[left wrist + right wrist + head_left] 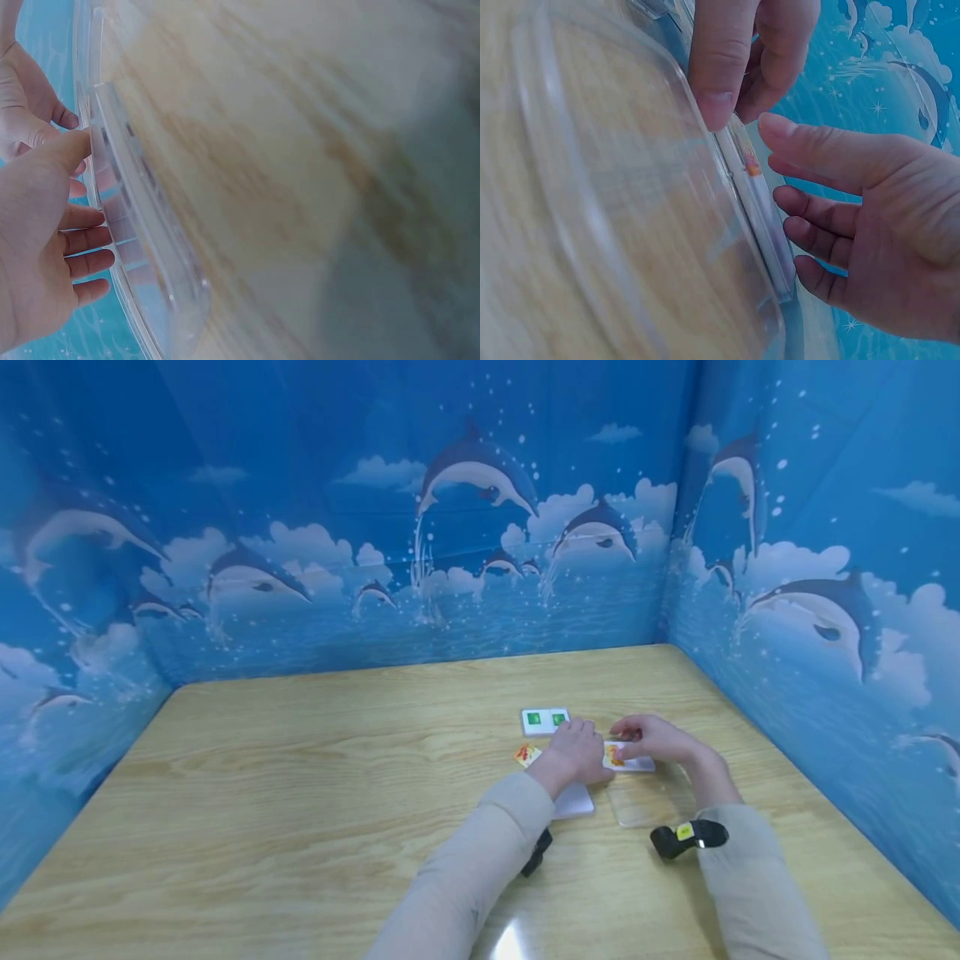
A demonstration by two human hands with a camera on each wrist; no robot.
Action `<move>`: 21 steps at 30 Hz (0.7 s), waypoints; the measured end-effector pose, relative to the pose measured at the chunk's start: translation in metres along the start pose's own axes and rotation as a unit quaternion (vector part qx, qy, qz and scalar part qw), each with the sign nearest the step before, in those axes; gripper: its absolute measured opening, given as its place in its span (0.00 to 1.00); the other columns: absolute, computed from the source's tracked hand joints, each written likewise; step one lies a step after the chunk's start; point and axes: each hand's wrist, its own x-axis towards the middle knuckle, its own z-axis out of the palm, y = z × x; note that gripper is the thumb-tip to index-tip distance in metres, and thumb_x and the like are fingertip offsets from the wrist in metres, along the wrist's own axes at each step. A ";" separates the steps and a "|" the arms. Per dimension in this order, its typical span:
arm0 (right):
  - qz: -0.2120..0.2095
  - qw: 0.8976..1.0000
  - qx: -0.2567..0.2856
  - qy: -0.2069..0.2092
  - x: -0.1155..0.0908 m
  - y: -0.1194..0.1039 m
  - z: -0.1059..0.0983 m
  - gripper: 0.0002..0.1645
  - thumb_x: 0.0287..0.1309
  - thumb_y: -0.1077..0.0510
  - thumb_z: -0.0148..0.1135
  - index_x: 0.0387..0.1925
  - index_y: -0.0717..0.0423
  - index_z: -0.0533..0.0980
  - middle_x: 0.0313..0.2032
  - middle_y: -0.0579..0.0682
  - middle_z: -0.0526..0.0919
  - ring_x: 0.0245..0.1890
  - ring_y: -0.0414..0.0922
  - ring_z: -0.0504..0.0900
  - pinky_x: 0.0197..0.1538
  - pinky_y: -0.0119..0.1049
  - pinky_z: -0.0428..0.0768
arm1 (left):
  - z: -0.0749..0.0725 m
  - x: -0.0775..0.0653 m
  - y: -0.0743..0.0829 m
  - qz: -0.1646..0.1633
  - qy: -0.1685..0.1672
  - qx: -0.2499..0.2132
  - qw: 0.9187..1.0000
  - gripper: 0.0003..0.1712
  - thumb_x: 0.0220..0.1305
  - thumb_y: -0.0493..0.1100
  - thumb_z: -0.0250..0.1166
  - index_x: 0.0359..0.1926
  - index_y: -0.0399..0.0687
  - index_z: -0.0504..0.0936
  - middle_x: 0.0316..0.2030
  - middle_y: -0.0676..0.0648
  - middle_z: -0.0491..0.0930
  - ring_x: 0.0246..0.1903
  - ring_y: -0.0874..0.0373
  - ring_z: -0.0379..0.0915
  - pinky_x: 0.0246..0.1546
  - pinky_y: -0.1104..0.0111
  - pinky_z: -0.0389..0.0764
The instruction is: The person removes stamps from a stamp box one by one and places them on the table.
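Note:
A white picture card (pixel 636 764) with an orange print lies flat on the table between the two hands. My left hand (pixel 573 752) holds its left end, the thumb at the near edge and fingers beyond; part of this grip is hidden. Over the card's right part hovers my right hand (pixel 660 739), its fingers loosely bent and its thumb above the print. In the right wrist view the right fingertips (pixel 810 270) come close to the card's edge without gripping it. A white flat box (pixel 573 803) sits partly under the left wrist.
A clear plastic tray (pixel 641 803) lies just in front of the card. Behind the left hand is a white card with two green squares (pixel 543 721). A small picture tile (pixel 527 754) lies left of that hand. Dolphin-print cloth (pixel 420 527) walls the table.

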 end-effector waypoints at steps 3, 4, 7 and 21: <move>-0.002 1.000 -0.008 -0.009 0.001 0.000 0.001 0.29 0.46 0.57 0.69 0.47 0.73 0.72 0.38 0.56 0.78 0.38 0.46 0.73 0.43 0.39 0.71 | 0.000 0.000 0.000 0.002 0.001 -0.002 1.000 0.35 0.59 0.69 0.53 0.55 0.49 0.75 0.50 0.52 0.69 0.50 0.60 0.60 0.57 0.67 0.60; -0.004 1.000 -0.014 -0.015 0.001 0.000 0.001 0.30 0.46 0.57 0.69 0.47 0.72 0.72 0.38 0.56 0.78 0.38 0.47 0.73 0.43 0.39 0.71 | 0.000 0.000 0.000 0.002 0.002 -0.004 1.000 0.34 0.59 0.69 0.53 0.54 0.49 0.75 0.50 0.52 0.69 0.49 0.60 0.60 0.56 0.67 0.60; 0.005 1.000 -0.020 -0.024 0.002 0.002 0.003 0.30 0.46 0.56 0.69 0.48 0.70 0.73 0.39 0.55 0.78 0.40 0.47 0.73 0.44 0.40 0.70 | 0.000 -0.001 -0.001 0.004 0.003 -0.006 1.000 0.34 0.59 0.69 0.53 0.54 0.49 0.76 0.49 0.52 0.69 0.49 0.60 0.60 0.56 0.67 0.61; 0.021 0.999 -0.040 -0.014 0.005 0.002 0.004 0.27 0.45 0.58 0.70 0.46 0.69 0.74 0.39 0.54 0.78 0.41 0.49 0.73 0.46 0.43 0.70 | -0.001 -0.002 -0.001 0.006 0.005 -0.005 1.000 0.33 0.59 0.69 0.53 0.53 0.50 0.76 0.49 0.52 0.69 0.49 0.60 0.61 0.56 0.67 0.62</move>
